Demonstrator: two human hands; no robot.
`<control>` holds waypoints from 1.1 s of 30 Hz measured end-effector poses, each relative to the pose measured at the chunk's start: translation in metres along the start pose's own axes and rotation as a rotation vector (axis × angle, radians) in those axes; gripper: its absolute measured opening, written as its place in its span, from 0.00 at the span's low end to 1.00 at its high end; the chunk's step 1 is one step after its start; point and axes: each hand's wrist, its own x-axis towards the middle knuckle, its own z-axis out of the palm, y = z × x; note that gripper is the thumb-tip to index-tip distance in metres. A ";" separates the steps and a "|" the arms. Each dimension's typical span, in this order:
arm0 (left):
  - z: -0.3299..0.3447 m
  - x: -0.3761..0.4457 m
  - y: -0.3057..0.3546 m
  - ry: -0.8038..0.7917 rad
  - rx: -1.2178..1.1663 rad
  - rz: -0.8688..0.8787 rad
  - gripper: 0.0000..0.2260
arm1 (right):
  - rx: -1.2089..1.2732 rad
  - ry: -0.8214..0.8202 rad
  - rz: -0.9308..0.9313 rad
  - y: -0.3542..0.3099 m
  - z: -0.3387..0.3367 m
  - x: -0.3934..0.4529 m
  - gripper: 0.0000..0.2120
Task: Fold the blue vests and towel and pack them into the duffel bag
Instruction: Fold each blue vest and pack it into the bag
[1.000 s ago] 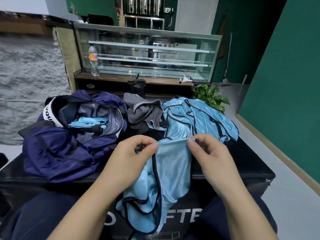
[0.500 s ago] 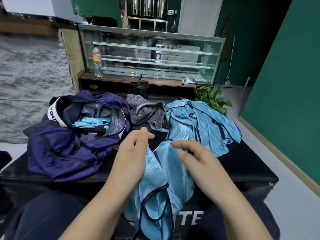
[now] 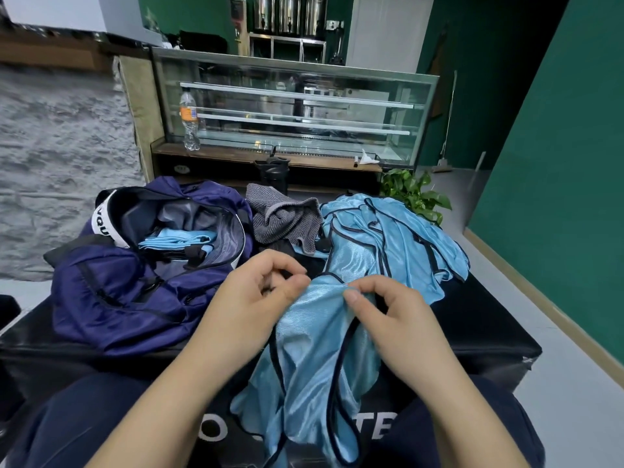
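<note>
Change: half a second ago both my hands lay open over the cloth; now each has taken up the top edge of the vest in hand again.
Left grip: my left hand pinches the hem between thumb and fingertips, clamped on the fabric.
Right grip: my right hand pinches the same edge just beside it, thumb on top, also clamped on the fabric.
Vest in hand: it hangs from the two pinches over the tabletop's near edge, toward my lap, rumpled and unfolded.
Meaning: I judge this a fresh hold to square up the edge; the fold itself is not yet made.
Other vests: a loose pile of blue vests lies to the right, unfolded.
Towel: the grey towel sits crumpled between the pile and the bag.
Duffel bag: the navy duffel bag stands open at left with a folded blue piece already inside.
Surface: a black tabletop, white lettering on its front.
Room: a glass display case with a water bottle behind, a potted plant, green walls.
</note>
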 end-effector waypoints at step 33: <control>0.017 -0.010 -0.007 -0.004 0.521 0.396 0.10 | 0.292 -0.151 -0.001 0.001 0.003 -0.006 0.09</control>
